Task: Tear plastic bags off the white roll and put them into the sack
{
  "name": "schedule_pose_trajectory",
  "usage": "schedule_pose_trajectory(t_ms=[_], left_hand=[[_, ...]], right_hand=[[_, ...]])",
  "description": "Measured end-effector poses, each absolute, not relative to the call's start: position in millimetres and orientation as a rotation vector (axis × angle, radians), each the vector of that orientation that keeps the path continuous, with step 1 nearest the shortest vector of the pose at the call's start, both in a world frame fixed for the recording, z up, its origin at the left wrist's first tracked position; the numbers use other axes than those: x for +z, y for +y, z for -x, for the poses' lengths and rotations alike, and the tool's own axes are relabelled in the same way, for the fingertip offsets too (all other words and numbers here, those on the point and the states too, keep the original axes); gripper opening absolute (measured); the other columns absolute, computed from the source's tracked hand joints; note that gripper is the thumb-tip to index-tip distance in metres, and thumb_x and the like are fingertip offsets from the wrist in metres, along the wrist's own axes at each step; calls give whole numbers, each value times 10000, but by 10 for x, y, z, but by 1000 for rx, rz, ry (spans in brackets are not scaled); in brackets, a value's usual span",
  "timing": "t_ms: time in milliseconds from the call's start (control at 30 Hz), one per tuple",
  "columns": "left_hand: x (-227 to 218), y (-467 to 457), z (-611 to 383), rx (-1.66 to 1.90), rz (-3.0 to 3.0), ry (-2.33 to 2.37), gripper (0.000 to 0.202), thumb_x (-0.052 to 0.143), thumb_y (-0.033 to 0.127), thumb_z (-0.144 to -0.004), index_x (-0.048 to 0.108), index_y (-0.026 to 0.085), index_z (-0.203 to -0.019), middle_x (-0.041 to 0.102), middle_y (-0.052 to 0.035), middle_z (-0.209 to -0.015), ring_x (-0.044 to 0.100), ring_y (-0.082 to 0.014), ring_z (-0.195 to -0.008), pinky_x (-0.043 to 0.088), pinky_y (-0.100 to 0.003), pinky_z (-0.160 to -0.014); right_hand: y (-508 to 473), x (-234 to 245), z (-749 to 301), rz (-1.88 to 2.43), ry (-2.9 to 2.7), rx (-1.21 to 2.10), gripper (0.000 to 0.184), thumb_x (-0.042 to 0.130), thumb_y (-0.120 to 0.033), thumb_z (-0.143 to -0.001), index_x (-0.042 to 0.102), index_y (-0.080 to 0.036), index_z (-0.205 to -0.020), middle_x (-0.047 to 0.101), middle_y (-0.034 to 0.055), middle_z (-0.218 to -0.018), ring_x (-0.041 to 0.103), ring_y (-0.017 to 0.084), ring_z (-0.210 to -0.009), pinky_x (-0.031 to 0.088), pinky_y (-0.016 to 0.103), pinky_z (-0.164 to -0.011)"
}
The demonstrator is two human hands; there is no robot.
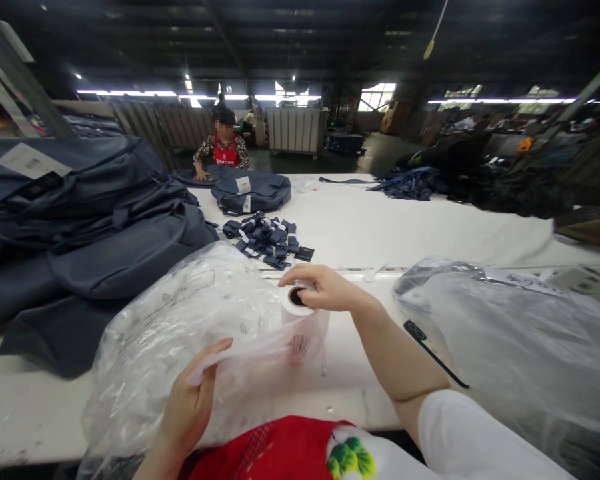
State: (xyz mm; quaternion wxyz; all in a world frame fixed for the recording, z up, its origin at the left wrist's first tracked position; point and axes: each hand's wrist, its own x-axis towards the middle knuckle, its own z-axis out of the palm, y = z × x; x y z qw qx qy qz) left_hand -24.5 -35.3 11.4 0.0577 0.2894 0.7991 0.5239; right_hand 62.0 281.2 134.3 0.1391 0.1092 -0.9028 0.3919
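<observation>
A roll of thin printed plastic bags (305, 327) stands upright on the white table in front of me. My right hand (320, 287) grips its top, with fingers at the dark core hole. A loose sheet of the plastic (260, 353) stretches from the roll to my left hand (193, 393), which pinches its end between thumb and fingers. Behind and beside the left hand spreads a heap of clear plastic bags (180, 320). Just beyond the roll lies a pile of folded navy straps (267, 237) with white bands.
Navy bags (105, 247) are stacked high at the left. Another navy bag (253, 190) lies near a co-worker in a red apron (226, 152). At the right are a plastic-wrapped bundle (520, 340), a phone (430, 350) and dark straps (410, 183) farther back.
</observation>
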Motion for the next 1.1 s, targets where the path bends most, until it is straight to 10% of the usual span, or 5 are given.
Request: schedule_pose_trajectory(t_ms=[200,367,500,700,1100], left_hand=[[280,-580,124,1906,-373,2155,463,675,531,-807,716,225,-1152,670,-55,-1293,501,-247,-1332,262,-331,-1208],[487,-472,155,2455,187,1401,346,541,320,-887,680,215,-1186,655,-54,-1320,592,-214,-1229,556,-285,-959],[613,-360,291,2497,619,1066,388,321,168,-953,691,171,-838,734,-71,-871,706,-171,-893,617,-288,-772],[619,-336,291,2519,374,941,376,324,205,-972,515,177,-650,493,14,-599,546,-104,-549,611,-313,-710],[317,-445,453,2544,389,887,352,360,200,-978,393,192,-628,339,60,-499,356,-59,-410,352,-137,-412]], right_hand=[[2793,1339,-586,-572,-2552,1044,369,488,-106,-852,713,-225,-1120,692,56,-1189,658,183,-1059,490,294,-960],[2793,1328,-640,-568,-2592,904,483,753,-497,-782,670,-208,-1160,705,85,-1087,672,223,-961,518,303,-882],[2762,1274,-665,-509,-2611,964,645,815,-543,-686,623,-227,-1215,700,72,-1132,675,239,-996,516,313,-921],[2625,1271,-655,-682,-2601,897,367,606,-406,-926,625,-276,-1269,621,75,-1289,616,205,-1139,482,281,-955],[2524,870,-562,-449,-2347,835,527,710,-542,-790,665,-238,-1218,603,98,-1093,646,204,-911,525,314,-847]])
